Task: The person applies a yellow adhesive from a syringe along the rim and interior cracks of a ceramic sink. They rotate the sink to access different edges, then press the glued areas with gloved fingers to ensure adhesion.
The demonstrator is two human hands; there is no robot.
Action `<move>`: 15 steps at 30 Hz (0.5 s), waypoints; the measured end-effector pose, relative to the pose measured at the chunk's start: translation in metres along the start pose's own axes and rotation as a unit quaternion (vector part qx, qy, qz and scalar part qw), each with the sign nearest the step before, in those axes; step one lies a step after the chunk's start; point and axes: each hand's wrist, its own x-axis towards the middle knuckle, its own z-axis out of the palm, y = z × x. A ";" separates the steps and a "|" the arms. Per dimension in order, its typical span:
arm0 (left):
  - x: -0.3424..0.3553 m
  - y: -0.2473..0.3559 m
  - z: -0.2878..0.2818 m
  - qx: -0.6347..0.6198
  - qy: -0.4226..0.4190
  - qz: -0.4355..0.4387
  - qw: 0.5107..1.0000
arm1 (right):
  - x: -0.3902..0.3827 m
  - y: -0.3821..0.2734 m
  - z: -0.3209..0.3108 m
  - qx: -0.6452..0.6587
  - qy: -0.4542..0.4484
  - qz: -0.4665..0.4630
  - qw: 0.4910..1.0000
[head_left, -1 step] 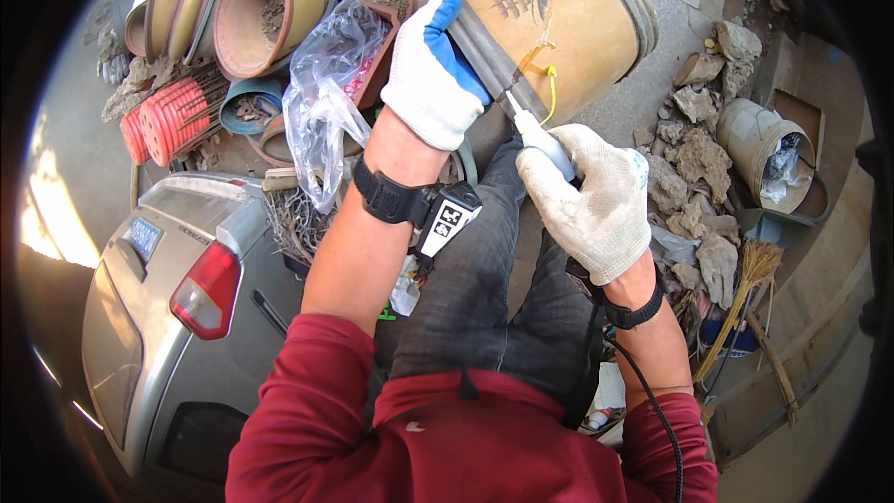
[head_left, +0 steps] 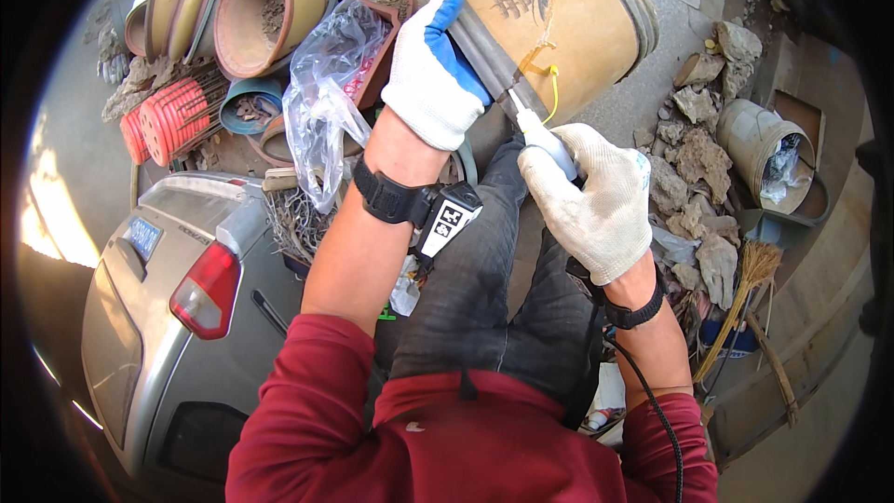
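A large tan pot (head_left: 596, 47) with a grey rim and a dark plant drawing lies tilted at the top centre. A crack with amber, glossy streaks runs down its side to the rim. My left hand (head_left: 430, 74), in a white glove with a blue palm, is closed on the rim, its far fingers hidden. My right hand (head_left: 596, 200), in a worn white glove, is wrapped round a white glue bottle (head_left: 549, 145). The bottle's thin nozzle points at the rim where the crack meets it. A yellow strip (head_left: 554, 93) curves beside the nozzle.
At the left are stacked flowerpots (head_left: 265, 19), a clear plastic bag (head_left: 326, 84), red plastic baskets (head_left: 172, 121) and a parked silver car (head_left: 168, 317). Rubble (head_left: 694, 168), a tipped bucket (head_left: 750, 144) and a straw broom (head_left: 745, 289) lie at the right.
My right hand and the glue bottle have shifted very slightly, toward the lower right. My left hand and the pot stay in place.
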 end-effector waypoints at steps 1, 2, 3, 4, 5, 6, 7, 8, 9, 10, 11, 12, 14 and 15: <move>0.001 0.000 0.000 -0.003 0.001 0.002 1.000 | 0.001 0.000 0.000 0.004 0.002 0.000 1.000; 0.001 -0.001 0.000 -0.006 0.002 0.004 1.000 | 0.002 0.001 -0.001 -0.004 0.000 0.001 1.000; 0.000 -0.001 0.000 -0.001 0.004 0.003 1.000 | 0.002 0.002 -0.001 -0.010 -0.005 0.001 1.000; 0.000 -0.002 0.000 0.004 0.005 0.002 1.000 | 0.003 0.002 -0.001 -0.017 -0.002 -0.002 1.000; -0.001 -0.002 0.000 0.009 0.007 0.001 1.000 | 0.004 0.002 -0.001 -0.013 -0.005 0.000 1.000; -0.001 -0.002 0.001 0.008 0.007 0.005 1.000 | 0.004 0.003 -0.001 -0.011 0.000 0.001 1.000; 0.000 -0.002 0.001 0.006 0.008 0.008 1.000 | 0.005 0.003 -0.001 -0.009 0.004 0.002 1.000; 0.000 -0.002 0.001 -0.022 -0.008 0.011 1.000 | 0.005 0.003 -0.001 -0.007 0.005 0.005 1.000; 0.000 -0.001 0.000 -0.011 0.008 0.003 1.000 | 0.005 0.003 -0.001 -0.005 0.005 0.007 1.000; 0.000 0.000 -0.001 -0.026 0.008 -0.006 1.000 | 0.006 0.003 -0.001 -0.001 0.008 0.006 1.000; 0.000 0.002 -0.001 -0.041 0.008 -0.014 0.999 | 0.005 0.003 -0.001 -0.005 0.002 0.012 1.000; 0.000 0.002 -0.001 -0.044 0.007 -0.015 0.999 | 0.005 0.003 -0.001 -0.009 -0.002 0.014 1.000; -0.001 0.002 -0.001 -0.049 0.006 -0.016 0.999 | 0.005 0.003 -0.002 -0.011 -0.007 0.016 1.000; -0.001 0.002 0.000 -0.049 0.007 -0.017 0.999 | 0.004 0.003 -0.003 -0.009 -0.009 0.015 1.000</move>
